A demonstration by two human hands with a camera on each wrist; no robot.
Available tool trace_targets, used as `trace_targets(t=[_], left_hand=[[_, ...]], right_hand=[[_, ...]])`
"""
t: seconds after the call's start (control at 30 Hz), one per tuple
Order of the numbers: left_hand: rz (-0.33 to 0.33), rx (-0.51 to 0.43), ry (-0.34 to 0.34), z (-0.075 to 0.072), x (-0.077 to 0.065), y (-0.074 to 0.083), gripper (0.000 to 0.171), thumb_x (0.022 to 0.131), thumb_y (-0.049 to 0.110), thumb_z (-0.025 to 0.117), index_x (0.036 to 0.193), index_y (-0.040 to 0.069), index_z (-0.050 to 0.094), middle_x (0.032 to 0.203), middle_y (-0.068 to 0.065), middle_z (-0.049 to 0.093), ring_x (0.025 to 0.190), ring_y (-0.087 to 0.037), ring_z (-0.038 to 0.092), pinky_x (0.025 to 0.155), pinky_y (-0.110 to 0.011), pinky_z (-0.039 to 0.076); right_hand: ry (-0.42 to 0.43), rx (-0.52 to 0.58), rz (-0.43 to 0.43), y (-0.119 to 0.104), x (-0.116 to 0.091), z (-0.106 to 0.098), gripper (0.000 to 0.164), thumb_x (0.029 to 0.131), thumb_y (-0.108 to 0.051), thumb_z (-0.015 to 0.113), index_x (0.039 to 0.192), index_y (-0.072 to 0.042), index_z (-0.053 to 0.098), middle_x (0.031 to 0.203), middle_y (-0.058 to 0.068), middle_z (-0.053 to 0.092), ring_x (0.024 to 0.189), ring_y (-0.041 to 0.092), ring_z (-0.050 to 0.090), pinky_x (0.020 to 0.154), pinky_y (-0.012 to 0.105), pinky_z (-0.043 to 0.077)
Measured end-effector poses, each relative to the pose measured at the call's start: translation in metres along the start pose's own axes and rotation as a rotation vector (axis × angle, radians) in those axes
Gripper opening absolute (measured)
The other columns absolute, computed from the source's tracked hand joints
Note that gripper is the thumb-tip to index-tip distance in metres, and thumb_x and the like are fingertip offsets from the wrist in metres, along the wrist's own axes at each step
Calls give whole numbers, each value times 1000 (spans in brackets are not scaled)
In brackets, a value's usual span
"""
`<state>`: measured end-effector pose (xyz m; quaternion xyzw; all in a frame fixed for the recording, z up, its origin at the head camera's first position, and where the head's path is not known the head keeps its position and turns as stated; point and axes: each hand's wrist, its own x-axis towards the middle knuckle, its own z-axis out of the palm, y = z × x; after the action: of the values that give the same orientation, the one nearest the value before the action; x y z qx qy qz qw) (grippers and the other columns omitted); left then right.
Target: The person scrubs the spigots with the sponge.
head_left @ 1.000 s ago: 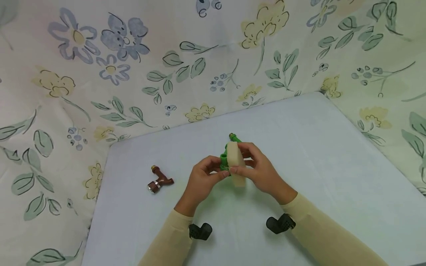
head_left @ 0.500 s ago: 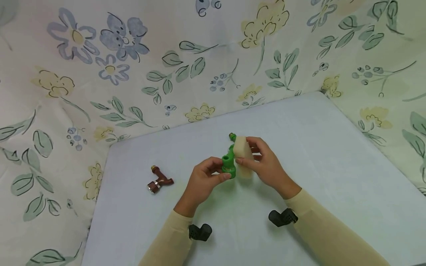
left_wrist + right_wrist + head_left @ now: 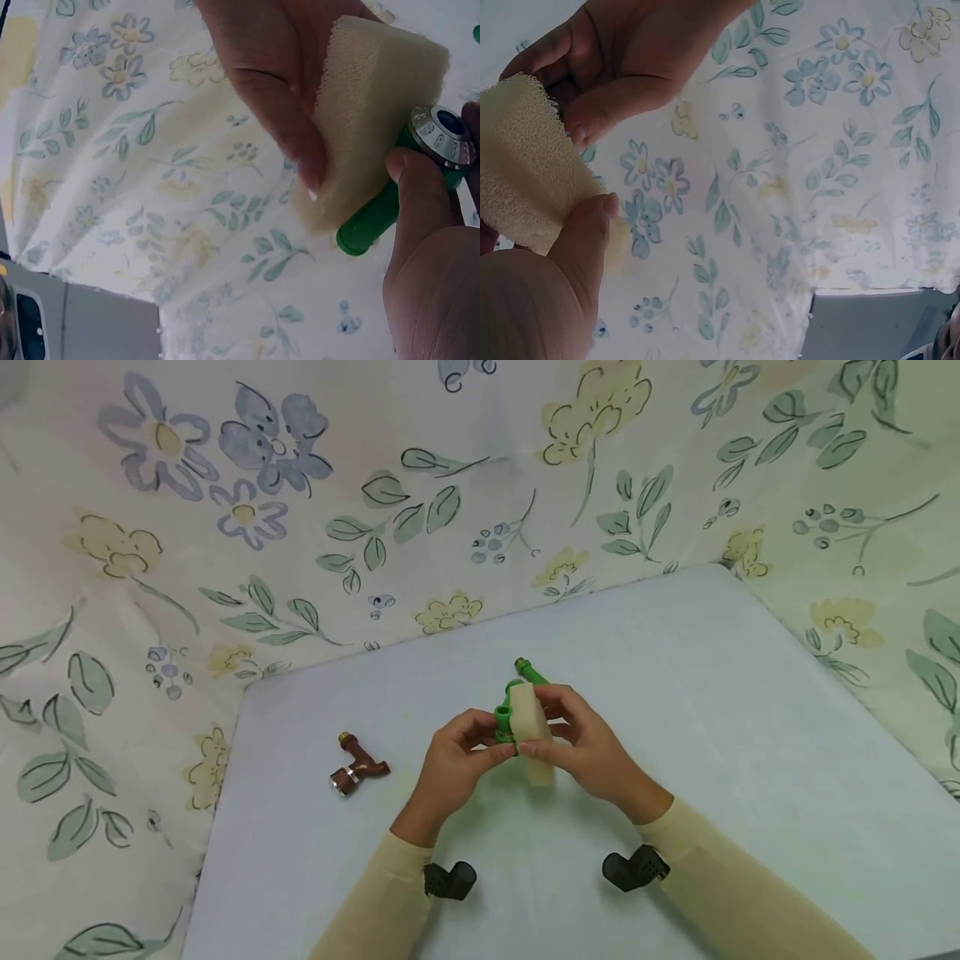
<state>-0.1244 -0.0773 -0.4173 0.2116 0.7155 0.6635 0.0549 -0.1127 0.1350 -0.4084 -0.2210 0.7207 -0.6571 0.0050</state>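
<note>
In the head view my left hand (image 3: 457,760) grips a green tap (image 3: 503,718) over the middle of the table. The left wrist view shows its silver-ringed end (image 3: 442,135) under my left thumb, and its green spout end pointing down. My right hand (image 3: 585,739) holds a pale cream sponge (image 3: 528,718) with the thumb on the near side and fingers on the far side. The sponge lies against the tap and hides part of it. Sponge (image 3: 525,165) and right thumb fill the left of the right wrist view, where the tap is hidden.
A brown tap (image 3: 362,764) with a brass thread lies on the white table (image 3: 720,693), left of the hands. Behind the sponge, a green piece with a brass end (image 3: 522,666) is partly hidden. Floral cloth (image 3: 450,527) hangs along the back.
The sponge first moved off the tap to the upper right, then came back against it. My left hand kept its grip, nearly in place. The brown tap has not moved.
</note>
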Motion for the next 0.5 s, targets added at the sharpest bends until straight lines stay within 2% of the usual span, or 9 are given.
trace_targets(t=[0.27, 0.5], left_hand=[[8, -1, 21, -2, 0, -1, 23, 84, -1, 72, 106, 2, 63, 103, -12, 62, 94, -37, 59, 79, -38, 55], [0, -13, 12, 0, -1, 1, 23, 85, -3, 71, 106, 0, 62, 103, -13, 61, 93, -33, 59, 77, -36, 55]], right_hand=[[-28, 9, -39, -11, -1, 5, 59, 85, -5, 73, 136, -10, 44, 124, 4, 51, 112, 25, 47, 92, 51, 44], [6, -60, -26, -11, 1, 5, 60, 85, -8, 74, 136, -10, 43, 121, 5, 51, 110, 27, 48, 90, 52, 44]])
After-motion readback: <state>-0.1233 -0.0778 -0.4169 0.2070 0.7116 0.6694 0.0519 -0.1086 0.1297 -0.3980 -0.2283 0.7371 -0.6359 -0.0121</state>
